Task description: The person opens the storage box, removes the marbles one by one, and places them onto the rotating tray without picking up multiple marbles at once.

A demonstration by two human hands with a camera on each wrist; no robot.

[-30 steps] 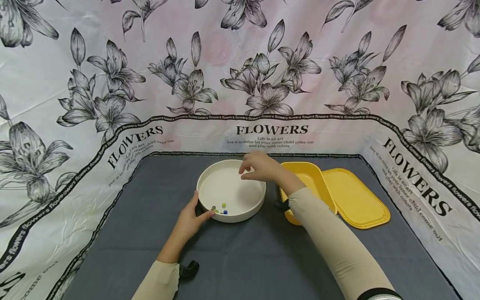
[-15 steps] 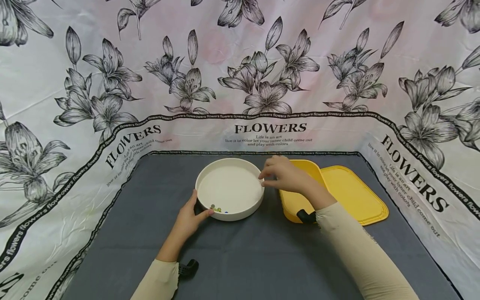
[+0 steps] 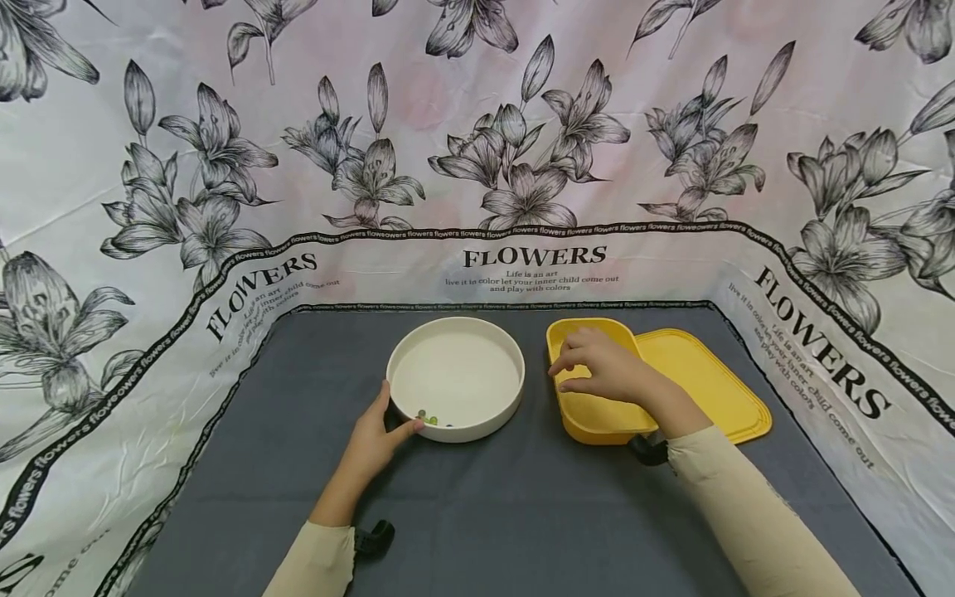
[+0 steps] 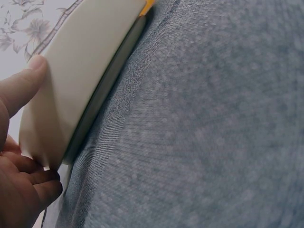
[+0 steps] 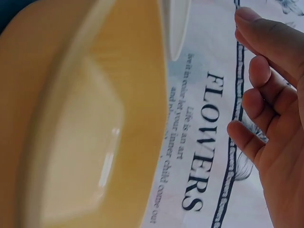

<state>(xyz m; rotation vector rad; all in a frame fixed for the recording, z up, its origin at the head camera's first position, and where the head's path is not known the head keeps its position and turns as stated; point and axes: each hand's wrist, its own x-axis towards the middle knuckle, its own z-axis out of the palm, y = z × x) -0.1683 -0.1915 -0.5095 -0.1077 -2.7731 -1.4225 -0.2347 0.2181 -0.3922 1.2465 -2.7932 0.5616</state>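
My left hand (image 3: 376, 439) grips the near-left edge of a round, cream-white dish (image 3: 457, 369), thumb at the rim. In the left wrist view its fingers (image 4: 33, 173) curl under the dish's side. Several small glass marbles (image 3: 427, 419), greenish and dark, lie inside the dish at its near-left wall, partly hidden by that wall. My right hand (image 3: 606, 369) hovers over a yellow rectangular container (image 3: 597, 419), fingers loosely bent. Nothing shows between its thumb and fingers in the right wrist view, where the container's wall (image 5: 137, 71) rises beside the hand.
A flat yellow lid (image 3: 709, 390) lies right of the container, partly behind it. Dark grey cloth (image 3: 477, 514) covers the table. A white floral curtain (image 3: 403, 191) closes off the back and sides.
My right hand has moved right, from above the white dish to over the yellow container. The marbles have shifted toward the dish's near-left wall. My left hand keeps its hold.
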